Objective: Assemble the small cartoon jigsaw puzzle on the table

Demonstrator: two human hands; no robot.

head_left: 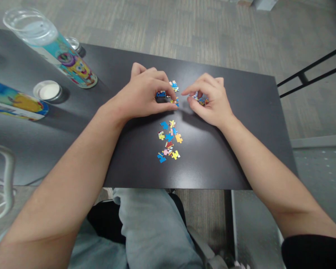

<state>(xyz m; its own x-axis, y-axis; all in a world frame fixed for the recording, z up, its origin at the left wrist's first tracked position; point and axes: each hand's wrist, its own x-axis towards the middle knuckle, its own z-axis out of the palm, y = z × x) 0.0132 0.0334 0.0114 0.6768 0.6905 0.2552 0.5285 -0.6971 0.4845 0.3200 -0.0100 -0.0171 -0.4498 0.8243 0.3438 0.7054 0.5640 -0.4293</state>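
Note:
My left hand [147, 93] is curled over the far middle of the dark table, with a small jigsaw puzzle piece [176, 102] between its thumb and forefinger. More pieces, among them a blue jigsaw piece [161, 94] and a blue-and-white cluster [173, 86], lie around those fingers, partly hidden. Across a small gap, my right hand [211, 99] has its thumb and forefinger apart with nothing seen between the tips. Beneath its palm sits a multicoloured pile of jigsaw pieces [203, 101], partly covered. Nearer to me, loose blue, yellow and pink pieces [169, 137] are scattered.
On the left stand a clear-topped cartoon tube [75, 67] and a blue tube [16, 101]. Two round metal lids, one near [48, 90] and one farther [73, 43], lie beside them. The table's [212, 168] front edge is above my legs; a black metal frame [305, 76] is at right.

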